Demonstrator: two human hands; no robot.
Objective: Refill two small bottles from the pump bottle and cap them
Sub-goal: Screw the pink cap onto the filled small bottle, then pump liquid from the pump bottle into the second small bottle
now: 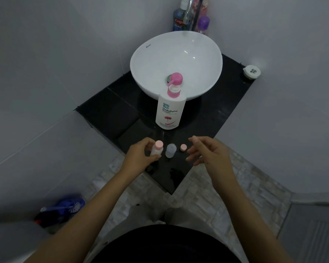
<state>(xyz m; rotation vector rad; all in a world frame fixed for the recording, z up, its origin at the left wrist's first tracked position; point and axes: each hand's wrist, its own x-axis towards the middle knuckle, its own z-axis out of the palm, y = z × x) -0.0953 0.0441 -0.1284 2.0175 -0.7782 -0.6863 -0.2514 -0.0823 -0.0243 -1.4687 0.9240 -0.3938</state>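
A white pump bottle [170, 111] with a pink pump head stands on the black counter [110, 114], in front of the basin. Near the counter's front corner my left hand [141, 155] grips a small white bottle [157, 149] that wears a pink cap. Right beside it stands a second small bottle [170, 150], translucent and with no cap. A loose pink cap [183, 147] lies on the counter just right of that bottle. My right hand [205, 151] hovers next to the loose cap with fingers spread, holding nothing.
A white round basin [150, 54] fills the back of the counter, with toiletry bottles [191, 18] and a tap behind it. A small white round container [252, 72] sits at the counter's right corner. A blue brush [65, 207] lies on the floor at lower left.
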